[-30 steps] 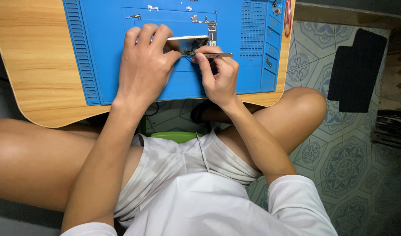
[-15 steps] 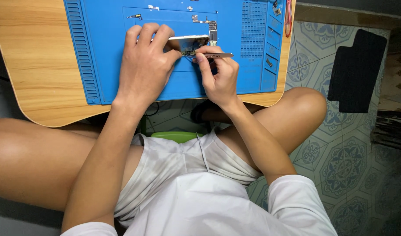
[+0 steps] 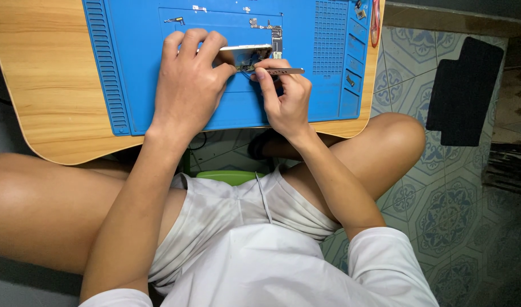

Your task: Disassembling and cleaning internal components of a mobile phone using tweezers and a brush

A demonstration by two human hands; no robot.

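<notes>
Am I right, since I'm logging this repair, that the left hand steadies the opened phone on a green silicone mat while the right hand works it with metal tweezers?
Not quite: the head view shows the silicone mat is blue, not green. The left hand does steady the opened phone on it, and the right hand works it with metal tweezers.

Left hand (image 3: 189,85) grips opened phone (image 3: 246,55) on blue mat (image 3: 129,68); right hand (image 3: 286,99) pinches tweezers (image 3: 280,71).
</notes>
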